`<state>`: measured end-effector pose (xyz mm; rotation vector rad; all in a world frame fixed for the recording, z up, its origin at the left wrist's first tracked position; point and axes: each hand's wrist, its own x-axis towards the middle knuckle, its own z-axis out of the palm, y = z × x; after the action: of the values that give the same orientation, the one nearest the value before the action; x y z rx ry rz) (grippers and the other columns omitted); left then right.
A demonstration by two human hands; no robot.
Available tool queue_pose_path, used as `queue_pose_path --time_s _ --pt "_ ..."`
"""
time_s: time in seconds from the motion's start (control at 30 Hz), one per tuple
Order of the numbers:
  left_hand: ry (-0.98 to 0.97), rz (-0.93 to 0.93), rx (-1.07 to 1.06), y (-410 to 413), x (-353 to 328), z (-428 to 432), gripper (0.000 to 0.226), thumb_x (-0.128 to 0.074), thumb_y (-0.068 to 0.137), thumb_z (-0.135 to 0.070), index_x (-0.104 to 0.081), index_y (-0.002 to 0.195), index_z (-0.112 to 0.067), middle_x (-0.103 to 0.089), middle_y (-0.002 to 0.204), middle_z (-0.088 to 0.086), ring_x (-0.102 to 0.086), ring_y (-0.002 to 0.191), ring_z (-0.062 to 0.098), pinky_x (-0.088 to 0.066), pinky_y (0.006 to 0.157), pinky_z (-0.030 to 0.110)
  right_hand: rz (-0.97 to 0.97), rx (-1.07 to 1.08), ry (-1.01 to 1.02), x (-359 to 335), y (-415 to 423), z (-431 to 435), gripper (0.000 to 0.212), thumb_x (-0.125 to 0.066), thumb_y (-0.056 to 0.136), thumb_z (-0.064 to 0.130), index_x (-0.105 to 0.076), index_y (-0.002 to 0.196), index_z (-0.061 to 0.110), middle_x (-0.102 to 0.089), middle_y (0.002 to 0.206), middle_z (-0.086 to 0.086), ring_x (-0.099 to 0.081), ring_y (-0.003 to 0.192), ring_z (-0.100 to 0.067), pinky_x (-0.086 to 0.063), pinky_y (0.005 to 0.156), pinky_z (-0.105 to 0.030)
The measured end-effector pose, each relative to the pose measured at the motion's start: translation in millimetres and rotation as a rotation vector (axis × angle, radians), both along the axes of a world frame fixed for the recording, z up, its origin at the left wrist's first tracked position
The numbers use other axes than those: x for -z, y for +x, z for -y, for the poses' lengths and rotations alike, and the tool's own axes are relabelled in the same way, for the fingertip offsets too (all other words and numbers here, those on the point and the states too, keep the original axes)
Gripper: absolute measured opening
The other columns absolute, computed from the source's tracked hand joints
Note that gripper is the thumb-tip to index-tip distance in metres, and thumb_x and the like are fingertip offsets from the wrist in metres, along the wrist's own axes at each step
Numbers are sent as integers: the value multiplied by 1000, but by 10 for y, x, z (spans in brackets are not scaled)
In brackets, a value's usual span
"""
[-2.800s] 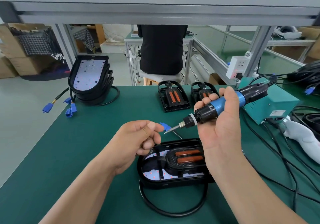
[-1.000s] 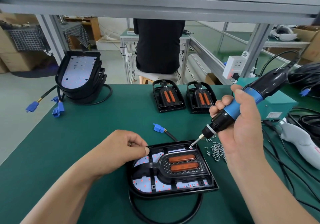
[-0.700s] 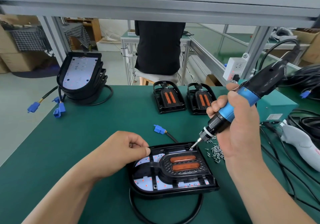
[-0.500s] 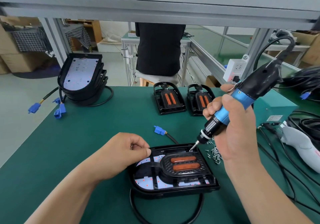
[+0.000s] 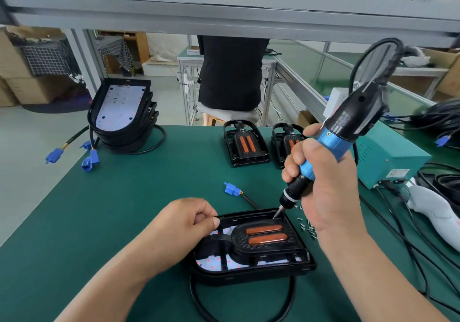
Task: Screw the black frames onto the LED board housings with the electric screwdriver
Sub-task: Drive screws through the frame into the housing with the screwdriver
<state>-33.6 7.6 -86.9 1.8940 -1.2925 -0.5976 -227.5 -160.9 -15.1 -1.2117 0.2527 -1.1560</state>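
An LED board housing (image 5: pixel 251 272) lies on the green mat in front of me, with a black frame (image 5: pixel 265 245) carrying two orange strips set into it. My right hand (image 5: pixel 326 192) grips the blue and black electric screwdriver (image 5: pixel 333 142), held steeply. Its bit tip touches the frame's far right corner. My left hand (image 5: pixel 184 222) rests with curled fingers on the housing's far left rim, thumb against the edge; whether it holds anything is hidden.
Loose screws (image 5: pixel 307 227) lie right of the housing. Two more frames (image 5: pixel 245 146) stand at the back, a stack of housings (image 5: pixel 122 115) at back left. A teal power box (image 5: pixel 390 157) and cables fill the right. A seated person (image 5: pixel 231 73) is behind the bench.
The screwdriver has come down from mid-air, tilted more upright, and its bit now sits on the frame's far right corner. My left hand moved from mid-air onto the housing's left rim.
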Motion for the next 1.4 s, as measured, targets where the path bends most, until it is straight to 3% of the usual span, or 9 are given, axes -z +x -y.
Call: queue_pose_path --time_s 0.2,0.33,0.57,0.63,0.73,0.8,1.03,1.27,1.4 --pt "-11 39 -4 -10 5 -15 14 -71 98 -32 -68 85 -39 -49 57 -16 -42 54 5 -38 55 18 -43 -8 -8 -13 50 12 17 -63 84 10 -61 95 23 -45 70 -5 -43 57 -23 -45 55 -33" --pt "-5 55 1 2 11 -4 13 -69 98 -33 -68 86 -38 -51 58 -17 -44 55 4 -40 56 17 -32 -69 -29 23 32 66 25 -64 85 14 -62 109 20 -45 72 -5 -45 58 -22 -46 58 -34" --pt "51 1 9 2 -45 1 12 -69 99 -35 -72 88 -39 -60 62 -19 -49 56 0 -40 56 13 181 -166 88 108 -58 210 36 -65 87 20 -59 122 18 -46 77 0 -44 65 -17 -46 64 -30" --pt "34 -98 -31 22 -76 13 19 -61 103 -30 -76 92 -32 -65 69 -19 -53 59 -3 -41 58 12 259 -137 170 109 -79 256 34 -69 87 21 -56 118 18 -46 78 1 -45 66 -15 -46 66 -29" --pt "-32 -482 -166 60 -128 45 30 -45 108 -11 -75 109 -17 -56 73 -8 -39 52 5 -32 46 17 335 -74 251 121 -111 273 22 -54 99 20 -59 120 21 -47 79 2 -46 68 -14 -47 69 -28" --pt "-63 -600 -197 76 -148 64 32 -41 108 -5 -72 113 -9 -56 73 -3 -35 53 9 -28 44 19 349 -41 299 131 -112 257 21 -52 99 20 -60 119 21 -48 78 3 -47 67 -14 -48 68 -27" --pt "-99 -720 -151 56 -158 128 10 -44 110 -9 -53 107 -5 -63 74 7 -31 50 10 -27 42 20 363 -46 356 124 -13 160 20 -56 99 19 -62 117 19 -52 78 2 -51 66 -13 -51 68 -28" --pt "-177 -888 -88 141 -172 98 19 -69 99 -21 -73 96 -3 -66 84 8 -29 52 7 -27 41 16 387 -27 424 -2 135 25 15 -55 102 17 -62 115 17 -52 78 1 -51 66 -14 -52 66 -28" --pt "-159 -998 -57 153 -187 96 26 -56 107 -12 -79 106 1 -68 90 10 -33 54 6 -30 42 15 386 9 473 -80 232 -40 11 -57 102 16 -60 113 15 -52 77 0 -52 65 -15 -53 65 -29"
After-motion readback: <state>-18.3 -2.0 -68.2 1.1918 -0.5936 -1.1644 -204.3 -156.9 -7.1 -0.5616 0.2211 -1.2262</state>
